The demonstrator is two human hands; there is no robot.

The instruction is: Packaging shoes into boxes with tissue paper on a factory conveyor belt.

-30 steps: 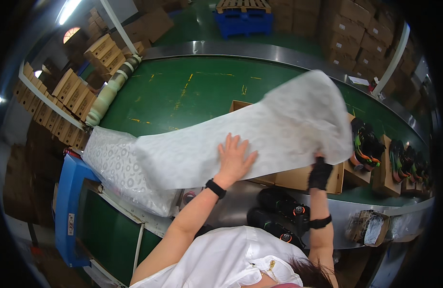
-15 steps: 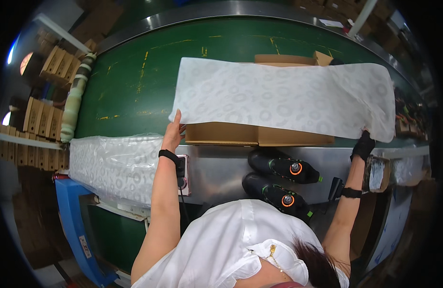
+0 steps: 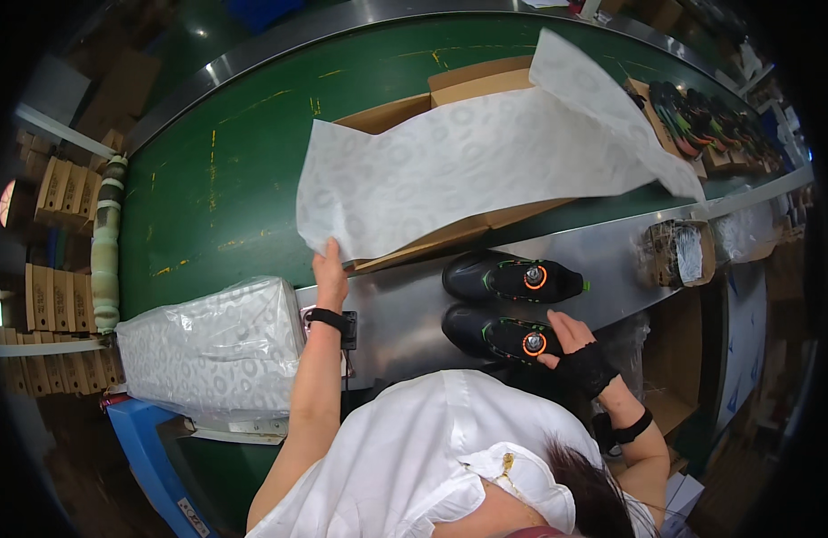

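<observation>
White patterned wrapping paper [image 3: 450,170] lies over an open cardboard box [image 3: 476,76], its far right end lifted and curling. My left hand [image 3: 331,273] pinches the paper's near left corner between thumb and fingers. On the metal ledge rest two black shoes with orange-ringed dials, toes to the left: the farther shoe [image 3: 476,276] and the nearer shoe [image 3: 472,332]. My right hand [image 3: 577,351], in a black fingerless glove, grips the nearer shoe at its heel end, thumb on the near side and fingers on the far side. The hand hides the heel.
A plastic-covered stack of patterned paper [image 3: 212,345] lies at the left by a blue frame [image 3: 158,457]. The green conveyor belt [image 3: 185,206] runs behind. More shoes [image 3: 701,125] sit at the far right, above a small open carton [image 3: 683,251]. Shoe boxes [image 3: 60,296] are stacked at left.
My right hand has let go of the paper's right end and come down to the nearer shoe. The paper's right end has swung up and away. My left hand still holds its corner.
</observation>
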